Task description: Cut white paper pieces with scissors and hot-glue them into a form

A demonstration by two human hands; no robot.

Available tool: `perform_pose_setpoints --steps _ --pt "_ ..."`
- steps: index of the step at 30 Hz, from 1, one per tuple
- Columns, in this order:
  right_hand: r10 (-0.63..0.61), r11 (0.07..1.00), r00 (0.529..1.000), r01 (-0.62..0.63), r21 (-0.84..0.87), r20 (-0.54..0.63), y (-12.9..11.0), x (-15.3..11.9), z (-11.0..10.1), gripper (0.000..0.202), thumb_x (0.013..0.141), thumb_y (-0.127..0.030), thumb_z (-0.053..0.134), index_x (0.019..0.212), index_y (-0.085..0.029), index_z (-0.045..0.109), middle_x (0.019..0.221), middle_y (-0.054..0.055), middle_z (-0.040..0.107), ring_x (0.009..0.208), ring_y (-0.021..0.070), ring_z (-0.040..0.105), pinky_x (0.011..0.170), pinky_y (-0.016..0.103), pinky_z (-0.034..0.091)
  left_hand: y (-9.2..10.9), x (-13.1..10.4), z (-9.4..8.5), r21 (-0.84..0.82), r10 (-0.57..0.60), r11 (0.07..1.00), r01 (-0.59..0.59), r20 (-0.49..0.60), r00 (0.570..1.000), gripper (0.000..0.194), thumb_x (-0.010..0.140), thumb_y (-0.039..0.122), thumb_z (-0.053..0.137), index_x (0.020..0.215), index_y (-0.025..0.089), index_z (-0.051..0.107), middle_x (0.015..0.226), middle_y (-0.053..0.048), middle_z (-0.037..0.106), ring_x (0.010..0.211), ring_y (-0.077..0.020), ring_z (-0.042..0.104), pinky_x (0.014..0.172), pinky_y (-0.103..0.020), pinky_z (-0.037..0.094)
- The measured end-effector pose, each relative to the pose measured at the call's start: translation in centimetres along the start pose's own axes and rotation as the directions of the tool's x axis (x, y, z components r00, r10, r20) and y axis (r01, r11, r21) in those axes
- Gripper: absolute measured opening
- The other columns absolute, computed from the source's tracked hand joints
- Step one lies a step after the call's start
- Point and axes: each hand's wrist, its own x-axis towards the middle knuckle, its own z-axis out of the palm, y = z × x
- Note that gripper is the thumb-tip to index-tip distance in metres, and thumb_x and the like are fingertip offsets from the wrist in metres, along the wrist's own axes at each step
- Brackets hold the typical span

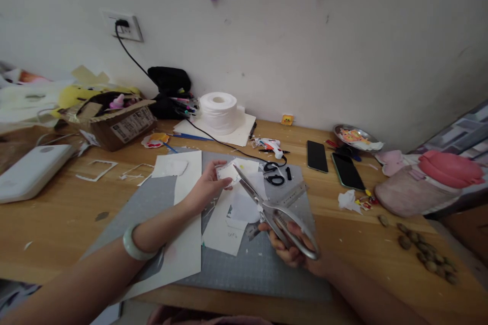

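Head view: the left hand (209, 186) pinches a small white paper piece (230, 174) by its near side, apparently leaving its right edge free for the metal scissors (266, 207), handles gripped in the right hand (293, 245), above the cutting mat (274, 269).

Two phones (317, 156) near metal bowl (360, 147)

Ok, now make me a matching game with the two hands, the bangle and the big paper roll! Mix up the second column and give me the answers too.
1. left hand
2. right hand
3. bangle
4. paper roll

A. pale green
B. holds silver scissors
C. white, near the wall
D. holds a small white piece

Pairs: 1-D, 2-B, 3-A, 4-C
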Motion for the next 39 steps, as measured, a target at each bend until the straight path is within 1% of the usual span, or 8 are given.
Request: perform_pose_setpoints --steps 3,7,15,20,26,32,35,39 --pt "-0.009 1.000 1.000 0.009 0.003 -0.007 0.0 0.0 0.1 0.046 0.067 -0.054 0.064 0.092 -0.016 0.062 0.063 -0.005 0.040 0.040 -0.0005 0.023 0.034 0.013 0.012 0.0 0.1 0.0 0.011 -0.001 1.000 0.001 -0.022 1.000 0.035 0.065 0.021 0.064 0.090 0.022 0.039 0.068 0.008 0.050 0.059 -0.0092 0.051 0.057 -0.022 0.047" --pt "0.005 1.000 1.000 -0.005 0.025 0.004 0.2 0.1 -0.2 0.047 0.068 -0.054 0.063 0.093 -0.015 0.062 0.062 -0.005 0.040 0.039 -0.0003 0.022 0.034 0.013 0.011 0.0 0.1 -0.1 0.018 0.004 1.000 -0.004 -0.025 1.000 0.031 0.067 0.025 0.062 0.083 0.023 0.036 0.068 0.007 0.053 0.058 -0.0092 0.054 0.058 -0.023 0.047" --pt "-0.030 0.998 0.999 0.031 0.046 -0.021 0.2 -0.2 -0.2 0.058 0.065 -0.061 0.060 0.100 -0.014 0.062 0.063 -0.003 0.042 0.041 0.0005 0.022 0.036 0.014 0.010 -0.1 0.4 -0.3 0.028 0.006 1.000 -0.005 -0.036 0.999 0.031 0.068 0.024 0.062 0.092 0.021 0.042 0.066 0.006 0.055 0.056 -0.0101 0.055 0.058 -0.025 0.048" --pt "0.002 0.994 1.000 0.001 0.107 -0.026 -0.4 -0.2 0.1 0.054 0.066 -0.059 0.061 0.097 -0.014 0.063 0.062 -0.004 0.042 0.041 0.0002 0.021 0.037 0.015 0.010 -0.4 0.6 -0.5 0.027 0.002 1.000 -0.002 -0.027 1.000 0.033 0.068 0.022 0.061 0.098 0.020 0.046 0.070 0.004 0.056 0.059 -0.0100 0.053 0.058 -0.024 0.047" --pt "0.050 0.993 0.999 -0.048 0.111 -0.021 -0.7 0.1 0.1 0.049 0.068 -0.053 0.061 0.096 -0.014 0.063 0.061 -0.004 0.042 0.040 0.0006 0.021 0.036 0.015 0.010 -0.6 0.5 -0.8 0.043 0.011 0.999 -0.010 -0.035 0.999 0.032 0.070 0.023 0.057 0.102 0.022 0.053 0.065 0.006 0.045 0.063 -0.0106 0.050 0.061 -0.023 0.047" --pt "0.095 0.987 0.995 -0.093 0.134 -0.005 -0.6 0.3 -0.1 0.041 0.067 -0.048 0.062 0.091 -0.014 0.064 0.056 -0.005 0.041 0.037 0.0006 0.021 0.034 0.014 0.010 -0.5 0.5 -0.9 0.074 0.003 0.997 -0.001 -0.030 1.000 0.031 0.073 0.032 0.055 0.101 0.019 0.058 0.084 -0.001 0.058 0.074 -0.0151 0.054 0.066 -0.026 0.046" --pt "0.114 0.983 0.993 -0.111 0.143 -0.013 -0.7 0.3 -0.2 0.043 0.066 -0.049 0.063 0.091 -0.014 0.064 0.056 -0.005 0.043 0.036 0.0002 0.022 0.033 0.014 0.010 -0.7 0.7 -0.9 0.097 0.005 0.995 -0.001 -0.036 0.999 0.037 0.069 0.036 0.060 0.101 0.017 0.057 0.078 0.000 0.059 0.070 -0.0151 0.055 0.063 -0.026 0.044" --pt "0.114 0.985 0.993 -0.107 0.137 -0.041 -0.8 0.4 -0.2 0.042 0.066 -0.047 0.063 0.091 -0.013 0.064 0.056 -0.005 0.044 0.036 0.0001 0.024 0.033 0.014 0.010 -0.8 0.7 -0.9 0.131 0.059 0.990 -0.050 -0.067 0.996 0.043 0.066 0.031 0.064 0.107 0.020 0.054 0.075 0.003 0.056 0.066 -0.0129 0.053 0.061 -0.024 0.041"
